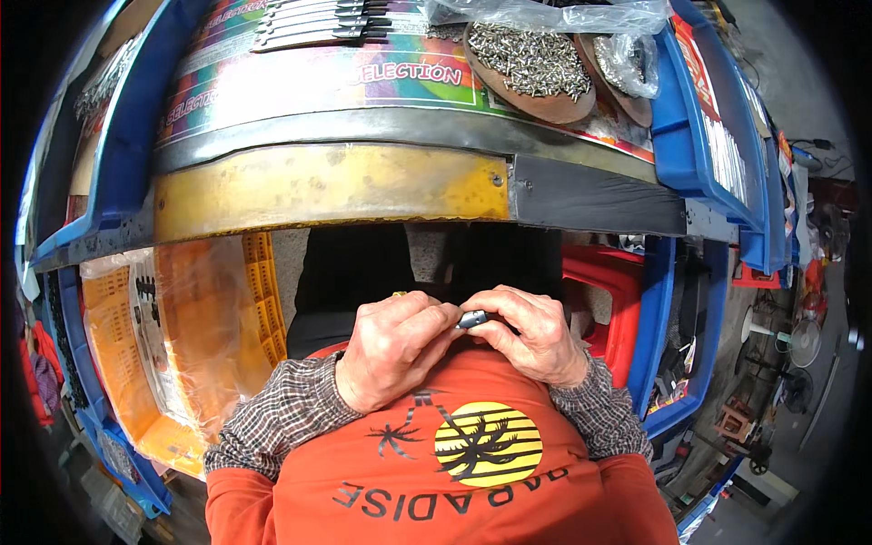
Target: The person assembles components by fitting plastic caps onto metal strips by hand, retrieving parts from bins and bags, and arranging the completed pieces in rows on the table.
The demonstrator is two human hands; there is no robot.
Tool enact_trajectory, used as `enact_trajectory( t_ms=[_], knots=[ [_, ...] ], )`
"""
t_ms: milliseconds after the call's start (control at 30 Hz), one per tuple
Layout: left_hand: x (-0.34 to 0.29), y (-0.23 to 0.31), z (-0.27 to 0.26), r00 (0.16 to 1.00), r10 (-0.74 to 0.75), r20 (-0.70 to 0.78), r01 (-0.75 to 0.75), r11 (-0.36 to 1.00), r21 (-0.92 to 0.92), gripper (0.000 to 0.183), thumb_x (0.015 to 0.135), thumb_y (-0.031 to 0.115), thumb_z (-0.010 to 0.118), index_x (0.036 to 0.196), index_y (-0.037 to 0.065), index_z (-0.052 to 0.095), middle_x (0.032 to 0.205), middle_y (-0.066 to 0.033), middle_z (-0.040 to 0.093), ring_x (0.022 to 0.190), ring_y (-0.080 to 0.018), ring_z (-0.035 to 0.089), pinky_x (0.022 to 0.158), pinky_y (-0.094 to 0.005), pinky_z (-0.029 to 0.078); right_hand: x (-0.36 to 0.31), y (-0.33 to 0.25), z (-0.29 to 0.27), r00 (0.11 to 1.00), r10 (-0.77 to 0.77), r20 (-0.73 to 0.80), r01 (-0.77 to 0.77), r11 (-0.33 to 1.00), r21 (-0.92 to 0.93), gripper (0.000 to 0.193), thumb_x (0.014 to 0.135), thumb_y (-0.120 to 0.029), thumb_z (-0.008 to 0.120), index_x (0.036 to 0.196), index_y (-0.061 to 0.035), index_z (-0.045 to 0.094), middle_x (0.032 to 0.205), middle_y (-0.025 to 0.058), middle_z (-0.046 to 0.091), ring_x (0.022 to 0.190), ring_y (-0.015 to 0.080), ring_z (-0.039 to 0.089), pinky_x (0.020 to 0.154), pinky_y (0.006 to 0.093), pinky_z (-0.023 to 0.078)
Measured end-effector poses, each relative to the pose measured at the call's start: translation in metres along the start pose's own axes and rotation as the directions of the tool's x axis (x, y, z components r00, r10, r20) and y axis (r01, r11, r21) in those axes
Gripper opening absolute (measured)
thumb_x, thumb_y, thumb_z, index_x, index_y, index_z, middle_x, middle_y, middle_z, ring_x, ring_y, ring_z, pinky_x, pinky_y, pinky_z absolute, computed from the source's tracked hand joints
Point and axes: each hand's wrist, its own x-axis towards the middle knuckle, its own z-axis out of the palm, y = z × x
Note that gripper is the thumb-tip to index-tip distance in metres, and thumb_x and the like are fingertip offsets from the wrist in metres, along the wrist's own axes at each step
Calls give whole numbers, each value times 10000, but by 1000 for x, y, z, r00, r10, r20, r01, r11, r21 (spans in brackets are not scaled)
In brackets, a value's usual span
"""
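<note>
My left hand (392,345) and my right hand (534,331) meet close to my chest, below the table edge. Between their fingertips sits a small dark metal part (472,319), pinched from both sides. Both hands have their fingers curled around it. A tiny yellow bit shows at the top of my left hand. Checked sleeves cover my wrists over an orange shirt.
A workbench edge with a yellow plate (327,186) and a black strip (595,198) lies above my hands. A round brown dish of small metal screws (529,62) and several dark tools (318,23) rest on the bench. Blue crates (695,127) flank it; an orange crate (186,336) stands left, a red one (613,291) right.
</note>
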Motion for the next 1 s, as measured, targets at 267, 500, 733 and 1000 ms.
enact_trajectory(
  t_ms=[267,500,733,1000],
  knots=[
    [-5,0,3,1000,9,5,-9,1000,-3,222,682,11,766,875,40,659,732,-79,635,607,-218,630,526,-298,500,-12,-3,3,989,145,-9,-142,981,134,228,807,20,658,1028,16,600,872,111,650,708,214,667,611,303,524],
    [-9,0,7,1000,23,-19,-23,1000,13,230,661,-4,763,859,28,652,715,-85,622,587,-220,621,510,-303,490,-15,7,5,997,71,-22,-68,990,120,218,792,20,668,1004,0,623,870,111,669,687,213,666,598,298,523],
    [-10,-2,11,999,21,-25,-20,1000,19,234,657,-14,752,861,19,643,710,-88,617,588,-225,619,508,-305,485,-16,13,10,998,54,-42,-49,993,108,237,774,10,687,1003,-8,630,843,102,675,691,218,667,593,297,519],
    [-7,-8,9,998,31,55,-33,999,29,239,651,6,756,857,30,638,713,-70,606,581,-220,609,505,-307,479,-16,16,10,998,28,-47,-21,989,144,213,790,16,684,996,1,631,816,101,673,678,190,673,578,278,521]
  ],
)
